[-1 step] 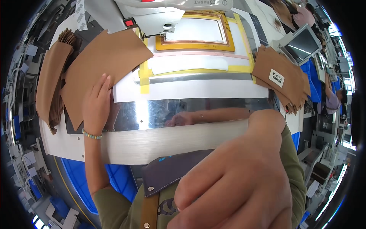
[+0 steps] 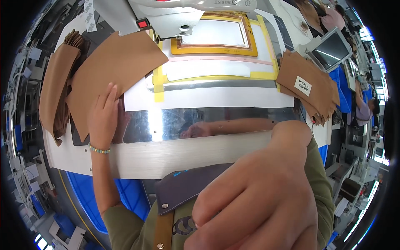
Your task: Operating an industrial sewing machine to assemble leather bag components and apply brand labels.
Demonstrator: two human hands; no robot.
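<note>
A flat brown fabric panel point(image 2: 121, 62) lies at the left of the sewing machine point(image 2: 175, 21), its right corner close to the machine's needle area. My left hand point(image 2: 103, 112) rests on the panel's lower part, fingers stretched out and pointing away from me. Raised close to the camera, my right hand point(image 2: 262, 196) looms large with its fingers curled. Whatever it may hold is hidden behind the fingers and the frame's lower edge.
Folded brown pieces point(image 2: 62, 83) are stacked at far left. Brown pieces with a white label point(image 2: 303, 85) lie at right, near a small screen point(image 2: 329, 49). A yellow frame point(image 2: 214, 50) sits on a taped white sheet. Blue bins point(image 2: 87, 198) stand below the table.
My left hand has slid very slightly on the panel. Otherwise my right hand and the pieces look the same.
</note>
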